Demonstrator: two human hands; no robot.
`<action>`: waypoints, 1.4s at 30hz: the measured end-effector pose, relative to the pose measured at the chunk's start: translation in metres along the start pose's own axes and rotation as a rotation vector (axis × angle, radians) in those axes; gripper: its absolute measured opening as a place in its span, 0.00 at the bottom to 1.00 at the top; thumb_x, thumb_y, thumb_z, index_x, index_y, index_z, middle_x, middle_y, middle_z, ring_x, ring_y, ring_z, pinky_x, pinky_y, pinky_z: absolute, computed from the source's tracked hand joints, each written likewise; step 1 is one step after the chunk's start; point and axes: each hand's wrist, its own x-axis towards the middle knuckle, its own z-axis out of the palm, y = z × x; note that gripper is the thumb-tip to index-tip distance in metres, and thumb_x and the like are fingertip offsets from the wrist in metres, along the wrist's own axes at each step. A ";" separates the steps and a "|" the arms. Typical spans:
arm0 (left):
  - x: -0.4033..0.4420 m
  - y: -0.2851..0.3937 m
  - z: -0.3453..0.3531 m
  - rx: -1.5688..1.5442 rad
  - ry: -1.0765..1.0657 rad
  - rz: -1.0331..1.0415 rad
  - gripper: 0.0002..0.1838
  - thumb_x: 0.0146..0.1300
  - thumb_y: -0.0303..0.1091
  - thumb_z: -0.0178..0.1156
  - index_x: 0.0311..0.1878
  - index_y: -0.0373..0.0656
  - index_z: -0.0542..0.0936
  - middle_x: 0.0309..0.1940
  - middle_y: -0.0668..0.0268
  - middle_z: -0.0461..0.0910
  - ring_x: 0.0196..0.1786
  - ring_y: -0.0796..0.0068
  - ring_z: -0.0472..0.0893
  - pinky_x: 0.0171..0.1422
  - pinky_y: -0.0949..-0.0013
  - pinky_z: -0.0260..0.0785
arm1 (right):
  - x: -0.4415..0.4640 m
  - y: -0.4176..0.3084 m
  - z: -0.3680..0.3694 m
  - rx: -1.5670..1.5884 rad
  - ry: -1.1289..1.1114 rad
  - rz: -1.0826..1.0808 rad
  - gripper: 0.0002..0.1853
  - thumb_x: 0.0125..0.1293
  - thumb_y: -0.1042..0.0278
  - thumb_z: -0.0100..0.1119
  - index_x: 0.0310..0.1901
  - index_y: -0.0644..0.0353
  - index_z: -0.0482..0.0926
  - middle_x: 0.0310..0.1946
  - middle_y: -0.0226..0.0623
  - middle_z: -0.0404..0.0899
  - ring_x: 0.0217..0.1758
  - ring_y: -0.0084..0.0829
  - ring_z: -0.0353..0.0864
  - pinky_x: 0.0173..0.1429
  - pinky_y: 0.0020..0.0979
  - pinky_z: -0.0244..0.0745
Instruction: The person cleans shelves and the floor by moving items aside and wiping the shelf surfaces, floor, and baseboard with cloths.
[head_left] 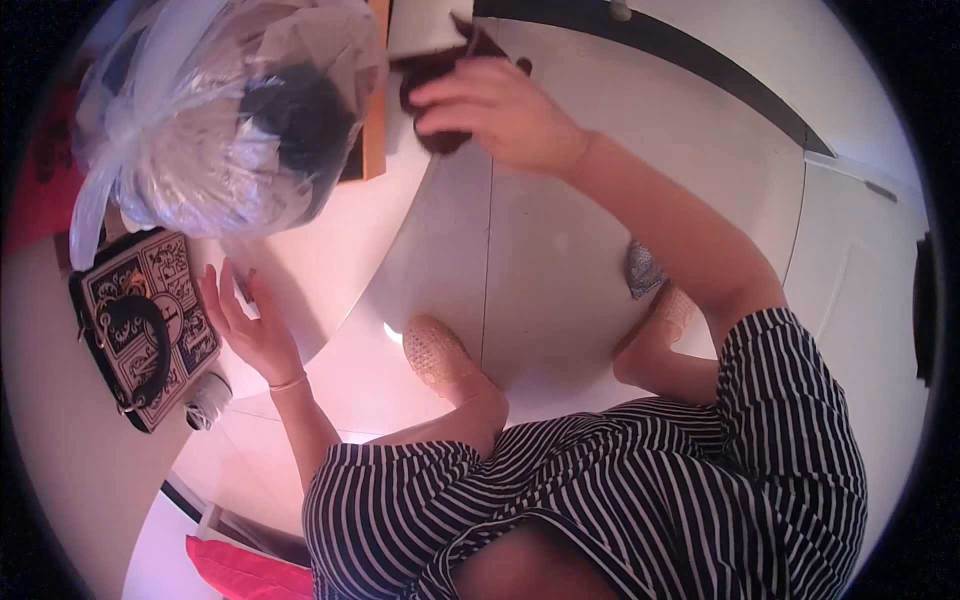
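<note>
My right hand (pixel 500 115) is raised past the table's edge, its fingers closed round a dark brown strappy item (pixel 440 95). Motion smears that item, so its exact kind does not show. Over the table, my left hand (pixel 250 325) has its fingers stretched and apart. A small greyish thing (pixel 247 288) shows beside its thumb; whether the two touch I cannot tell. Just left of that hand lies a black and cream patterned handbag (pixel 150 325) with a dark curved handle.
A large knotted clear plastic bag (pixel 220 130) of dark and pale contents rests on the curved white table (pixel 60 400), beside an orange-brown box edge (pixel 375 130). A whitish roll or bundle (pixel 208 400) lies by the handbag. Below, a silvery packet (pixel 643 270) is on the tiled floor (pixel 560 260).
</note>
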 end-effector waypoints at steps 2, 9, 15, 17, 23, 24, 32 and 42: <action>-0.001 0.007 0.001 -0.123 -0.065 -0.020 0.19 0.68 0.30 0.61 0.61 0.40 0.77 0.68 0.52 0.68 0.67 0.52 0.71 0.69 0.54 0.68 | 0.012 0.026 -0.009 0.034 0.007 0.077 0.26 0.46 0.85 0.54 0.47 0.47 0.84 0.57 0.27 0.80 0.60 0.38 0.75 0.65 0.40 0.68; -0.009 0.022 0.020 -0.072 -0.088 0.149 0.17 0.70 0.21 0.51 0.59 0.34 0.77 0.60 0.48 0.76 0.65 0.46 0.73 0.71 0.49 0.64 | 0.026 0.005 0.006 -0.161 0.157 0.330 0.21 0.54 0.79 0.57 0.50 0.51 0.83 0.56 0.34 0.81 0.62 0.41 0.77 0.67 0.39 0.71; -0.008 0.023 0.020 -0.091 -0.069 0.142 0.17 0.69 0.21 0.51 0.59 0.34 0.78 0.60 0.47 0.76 0.64 0.46 0.74 0.70 0.50 0.64 | 0.063 0.019 -0.006 -0.221 -0.088 0.352 0.22 0.55 0.79 0.57 0.53 0.52 0.80 0.60 0.33 0.77 0.66 0.37 0.72 0.71 0.41 0.67; -0.010 0.019 0.021 -0.084 -0.093 0.136 0.17 0.70 0.23 0.50 0.59 0.35 0.78 0.61 0.47 0.75 0.65 0.46 0.74 0.71 0.51 0.64 | 0.069 0.037 -0.014 -0.177 -0.143 0.302 0.18 0.60 0.75 0.53 0.52 0.59 0.79 0.58 0.41 0.77 0.64 0.41 0.73 0.67 0.42 0.68; -0.008 0.025 0.020 -0.079 -0.096 0.148 0.17 0.68 0.21 0.51 0.59 0.35 0.78 0.61 0.46 0.75 0.64 0.44 0.74 0.71 0.50 0.64 | 0.044 0.015 -0.002 -0.137 0.174 0.380 0.18 0.57 0.81 0.55 0.51 0.65 0.77 0.55 0.48 0.78 0.59 0.51 0.75 0.66 0.43 0.69; -0.009 0.024 0.019 -0.084 -0.095 0.150 0.18 0.67 0.20 0.52 0.59 0.36 0.78 0.61 0.46 0.75 0.64 0.44 0.74 0.71 0.50 0.64 | 0.038 0.004 0.012 -0.190 0.365 0.388 0.16 0.59 0.80 0.56 0.50 0.66 0.76 0.53 0.49 0.78 0.58 0.50 0.76 0.64 0.42 0.70; -0.030 0.021 0.001 -0.266 0.076 0.220 0.14 0.65 0.16 0.54 0.53 0.35 0.80 0.56 0.52 0.78 0.58 0.52 0.79 0.66 0.58 0.70 | -0.008 -0.151 0.052 0.261 0.139 0.503 0.27 0.53 0.84 0.55 0.57 0.57 0.76 0.61 0.44 0.74 0.65 0.48 0.71 0.72 0.41 0.67; -0.144 0.024 -0.050 -2.403 -0.179 -1.071 0.35 0.71 0.51 0.58 0.77 0.58 0.57 0.74 0.58 0.61 0.77 0.56 0.60 0.82 0.47 0.49 | 0.008 -0.273 0.097 0.394 -0.547 0.154 0.30 0.71 0.55 0.56 0.69 0.62 0.66 0.72 0.46 0.65 0.77 0.43 0.59 0.81 0.52 0.43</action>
